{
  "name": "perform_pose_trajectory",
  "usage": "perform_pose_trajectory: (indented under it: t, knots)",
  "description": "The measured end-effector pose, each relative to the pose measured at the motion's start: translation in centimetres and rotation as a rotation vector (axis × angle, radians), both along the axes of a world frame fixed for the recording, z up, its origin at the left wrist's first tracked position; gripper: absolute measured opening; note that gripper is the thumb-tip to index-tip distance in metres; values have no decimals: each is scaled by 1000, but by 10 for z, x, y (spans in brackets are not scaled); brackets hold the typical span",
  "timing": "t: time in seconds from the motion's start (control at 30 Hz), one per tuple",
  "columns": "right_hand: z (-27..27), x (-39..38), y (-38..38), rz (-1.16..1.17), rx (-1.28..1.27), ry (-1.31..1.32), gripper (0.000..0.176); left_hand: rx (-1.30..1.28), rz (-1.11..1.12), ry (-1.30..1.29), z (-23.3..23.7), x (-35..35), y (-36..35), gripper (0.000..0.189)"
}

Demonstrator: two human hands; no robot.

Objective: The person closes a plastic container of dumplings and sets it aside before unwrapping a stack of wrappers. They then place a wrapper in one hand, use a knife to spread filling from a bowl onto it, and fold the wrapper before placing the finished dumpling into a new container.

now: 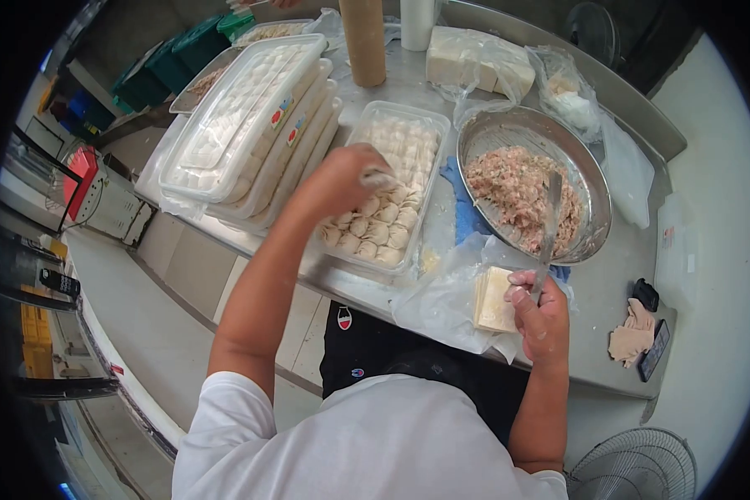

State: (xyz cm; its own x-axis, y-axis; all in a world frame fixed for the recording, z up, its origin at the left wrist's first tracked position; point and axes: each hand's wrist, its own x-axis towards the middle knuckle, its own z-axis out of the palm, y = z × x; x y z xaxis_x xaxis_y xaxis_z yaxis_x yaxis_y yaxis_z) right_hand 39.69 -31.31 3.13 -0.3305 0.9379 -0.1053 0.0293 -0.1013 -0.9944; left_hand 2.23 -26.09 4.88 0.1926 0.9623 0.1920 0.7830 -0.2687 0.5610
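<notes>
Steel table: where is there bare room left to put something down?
Bare steel table shows right of the round metal bowl of minced filling, up to the beige cloth. A narrow strip lies between the brown cardboard tube and the open clear tray of dumplings. The left side is crowded with stacked lidded clear trays.

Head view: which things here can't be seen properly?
All in the head view:
- Left hand: what it pinches is blurred and covered by its fingers.
- Spatula: handle hidden inside the right hand.
- Brown roll: top cut off by the upper edge.
- Stacked trays: lower ones hidden under the top lid.
</notes>
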Motion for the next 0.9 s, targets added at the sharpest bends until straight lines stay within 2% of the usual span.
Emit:
perform_pose_trajectory:
  t: [0.1, 0.2, 0.3, 0.37, 0.4, 0.47, 0.5, 0.57, 0.63, 0.67, 0.73, 0.8, 0.9]
  knots:
    - [-5, 10, 1, -87, -147, -1, 25, -18, 36, -52, -13, -20, 7, 23]
    - [-11, 14, 0, -127, -14, 50, 28, -150, -38, -146, -17, -18, 4, 25]
    - [-4, 24, 4, -100, 40, -118, 25, -177, 15, -195, -17, -14, 4, 30]
    - [7, 22, 9, -182, 359, -342, 23, -76, -28, 16, -20, -14, 5, 34]
    - [14, 25, 12, -189, 361, -352, 23, -73, -37, 8, -16, -8, 5, 34]
    - [28, 28, 22, -139, 721, -809, 23, -185, 75, 208, -1, 4, -3, 32]
    - [37, 27, 26, -144, 721, -815, 23, -182, 69, 205, 0, 13, -7, 32]
    - [52, 19, 34, -47, 807, -1296, 27, 222, 68, 143, -2, 43, -18, 29]
    - [57, 0, 46, -56, 835, -1375, 25, 279, -99, -214, -19, 94, -33, 27]
    - [60, -12, 52, -66, 862, -1452, 24, 137, -237, -329, -21, 124, -39, 27]
    - [52, -33, 71, 0, 829, -1454, 22, 85, -492, -303, -34, 176, -52, 30]
    - [40, -41, 82, 60, 803, -1457, 21, 62, -524, -124, -41, 207, -58, 32]
    - [33, -40, 91, 154, 895, -1340, 15, 52, -487, -94, -45, 219, -57, 31]
